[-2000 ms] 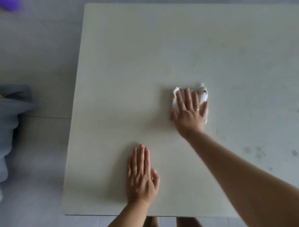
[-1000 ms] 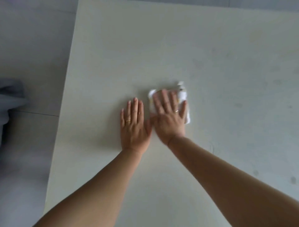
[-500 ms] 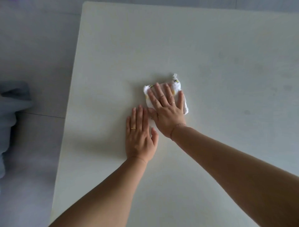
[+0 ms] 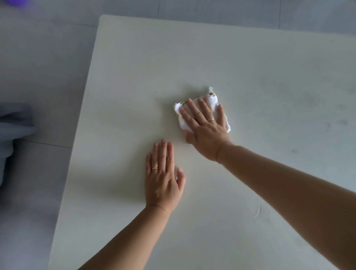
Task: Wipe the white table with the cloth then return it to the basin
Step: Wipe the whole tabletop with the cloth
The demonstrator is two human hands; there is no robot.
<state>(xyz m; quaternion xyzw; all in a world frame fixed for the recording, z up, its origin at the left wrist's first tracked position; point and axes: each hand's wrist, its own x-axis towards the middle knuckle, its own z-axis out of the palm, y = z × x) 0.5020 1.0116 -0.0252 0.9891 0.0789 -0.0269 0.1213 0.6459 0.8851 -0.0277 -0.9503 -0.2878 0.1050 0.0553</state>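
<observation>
The white table (image 4: pixel 134 67) fills most of the head view. A small white cloth (image 4: pixel 212 97) with yellow print lies folded near its middle. My right hand (image 4: pixel 206 131) lies flat on top of the cloth with the fingers spread, pressing it to the table and covering most of it. My left hand (image 4: pixel 162 177) rests palm down on the bare tabletop, nearer to me and to the left of the cloth, holding nothing. A short gap separates the two hands.
Faint grey smudges (image 4: pixel 306 100) mark the table's right part. The table's left edge (image 4: pixel 81 115) drops to a grey tiled floor. A grey blurred object (image 4: pixel 13 123) sits at the far left, and a purple object (image 4: pixel 15 2) shows in the top left corner.
My right hand slid the cloth left toward my left hand, then away from it to the far right. The left hand stays flat on the table.
</observation>
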